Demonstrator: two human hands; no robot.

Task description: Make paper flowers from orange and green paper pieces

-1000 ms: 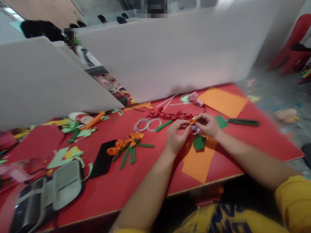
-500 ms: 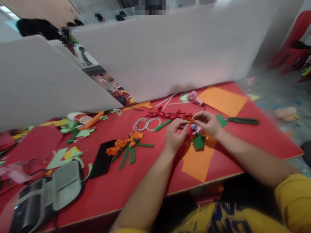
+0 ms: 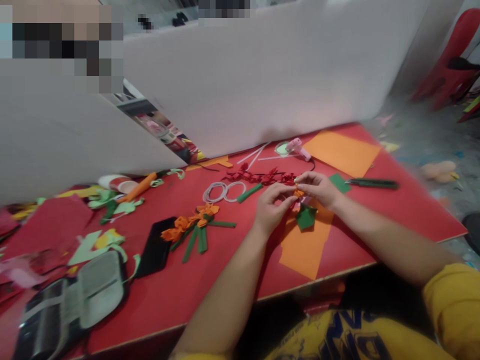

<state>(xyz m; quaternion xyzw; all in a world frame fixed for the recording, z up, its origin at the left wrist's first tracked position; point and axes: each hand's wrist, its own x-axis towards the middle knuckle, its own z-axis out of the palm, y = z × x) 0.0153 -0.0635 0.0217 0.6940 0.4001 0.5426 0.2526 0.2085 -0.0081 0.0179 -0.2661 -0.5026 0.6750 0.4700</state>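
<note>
Head view showed a red table [image 3: 168, 295]. At its two o'clock lay a large orange sheet [image 3: 343, 151]; at seven o'clock from that, a second orange sheet [image 3: 303, 247]. Orange flowers [image 3: 206, 215] lay at ten o'clock from the second. At its eleven o'clock was the left hand [image 3: 272, 207], just past twelve the right hand [image 3: 320, 190]. A green pointed piece [image 3: 306, 218] overlapped its twelve o'clock edge. Each grip pinched a small orange piece [image 3: 299, 192] between the hands.

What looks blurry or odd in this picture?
Head view: chair and floor at right look blurred; head view: coarse blocks hide the top-left corner; head view: the orange piece between left hand and right hand lacks fine detail.
</note>
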